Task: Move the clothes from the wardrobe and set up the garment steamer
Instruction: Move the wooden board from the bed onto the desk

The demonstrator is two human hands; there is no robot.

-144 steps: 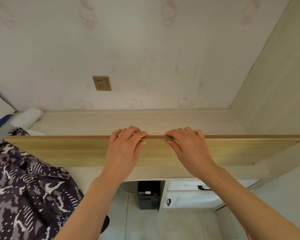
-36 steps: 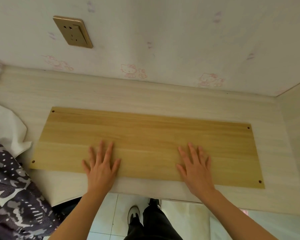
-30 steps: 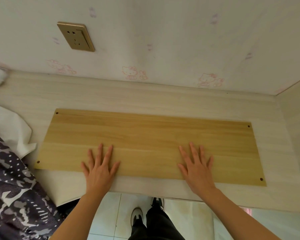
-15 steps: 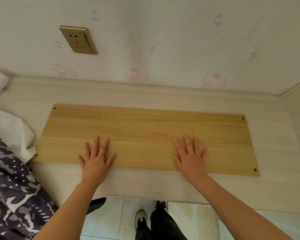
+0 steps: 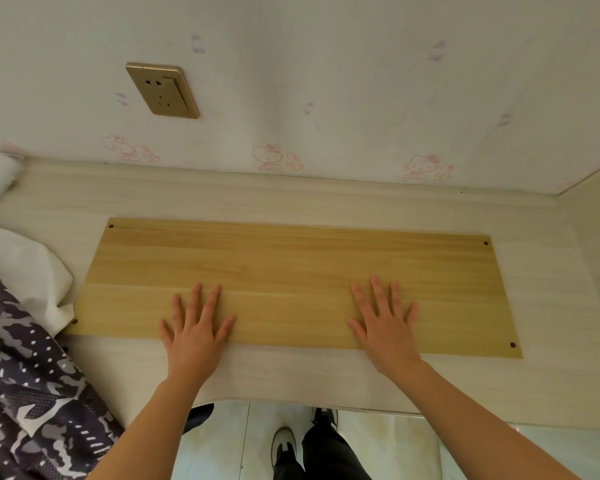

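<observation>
1. The left hand [image 5: 194,337] lies flat, fingers straight and spread, palm down, gripping nothing; its fingers press on a wooden board [image 5: 291,265] while the heel of the palm sits past the board's near edge.
2. The right hand [image 5: 388,336] lies the same way, fingers splayed and released, flat on the board well to the right of the left fingers.
3. The board rests flat under both sets of fingers on a pale wood surface [image 5: 291,199], with small holes at its corners.
4. Left of the left fingers, a white cloth [image 5: 25,265] touches the board's near-left corner.
5. Further left and nearer, a dark patterned garment [image 5: 25,375] is heaped on that surface.
6. Beyond the fingertips, the wall carries a gold socket [image 5: 162,90].
7. Below the wrists, a shoe [image 5: 284,445] stands on tiled floor [image 5: 222,445].
</observation>
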